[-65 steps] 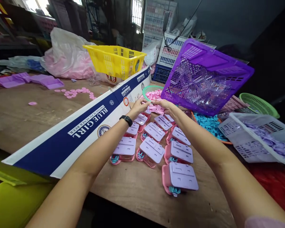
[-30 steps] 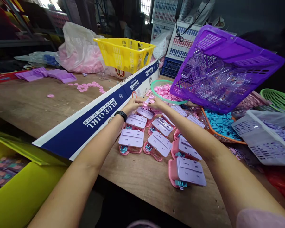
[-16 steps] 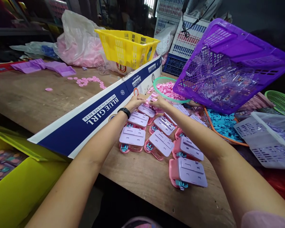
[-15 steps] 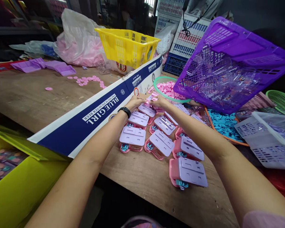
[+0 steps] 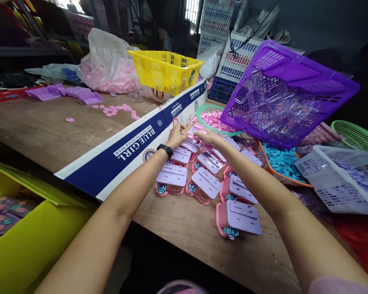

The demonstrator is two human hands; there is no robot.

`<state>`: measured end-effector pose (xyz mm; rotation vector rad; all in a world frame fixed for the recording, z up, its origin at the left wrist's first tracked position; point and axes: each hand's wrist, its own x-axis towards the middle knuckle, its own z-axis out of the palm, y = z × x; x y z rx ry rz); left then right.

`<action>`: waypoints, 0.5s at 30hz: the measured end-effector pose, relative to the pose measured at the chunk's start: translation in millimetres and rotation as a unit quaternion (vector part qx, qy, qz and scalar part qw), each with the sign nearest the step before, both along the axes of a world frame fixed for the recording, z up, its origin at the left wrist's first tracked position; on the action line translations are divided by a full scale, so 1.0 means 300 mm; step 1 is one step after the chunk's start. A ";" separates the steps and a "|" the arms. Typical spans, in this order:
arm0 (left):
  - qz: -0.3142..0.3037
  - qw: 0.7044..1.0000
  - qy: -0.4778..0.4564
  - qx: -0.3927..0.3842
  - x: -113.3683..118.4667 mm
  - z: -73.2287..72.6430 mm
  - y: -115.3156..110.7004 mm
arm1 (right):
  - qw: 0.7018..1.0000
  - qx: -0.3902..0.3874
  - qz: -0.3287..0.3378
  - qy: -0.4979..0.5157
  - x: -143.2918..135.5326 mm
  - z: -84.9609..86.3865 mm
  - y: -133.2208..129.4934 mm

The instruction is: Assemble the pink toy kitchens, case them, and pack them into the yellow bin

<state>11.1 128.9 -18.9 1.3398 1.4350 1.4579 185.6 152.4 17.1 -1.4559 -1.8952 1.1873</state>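
Note:
My left hand (image 5: 177, 136), with a black band on its wrist, is at the far end of the rows beside the cardboard wall. Its fingers are curled, and whatever they pinch is too small to make out. Facing it, my right hand (image 5: 209, 138) has its fingers bent around a small pink plastic piece (image 5: 202, 131). Below both hands stand several toy units with lilac lids (image 5: 206, 183), pink bases and blue clips. A green basket (image 5: 199, 115) of loose pink pieces sits just beyond my right hand.
A printed cardboard strip (image 5: 135, 143) runs along the table's left side. Pink discs (image 5: 119, 109) and lilac trays (image 5: 46, 93) lie past it. A tilted purple crate (image 5: 331, 75) holds clear parts at right, above an orange basket (image 5: 266, 165) of blue pieces. Yellow basket (image 5: 162, 73) behind.
My left hand has lifted slightly and its fingers have drawn a little away from my right hand. The view has shifted slightly. The lilac-lidded units stand as before.

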 end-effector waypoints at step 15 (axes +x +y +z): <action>-0.224 0.964 -0.133 0.047 0.044 0.070 -0.250 | 0.950 -0.254 0.111 0.144 0.107 0.067 -0.300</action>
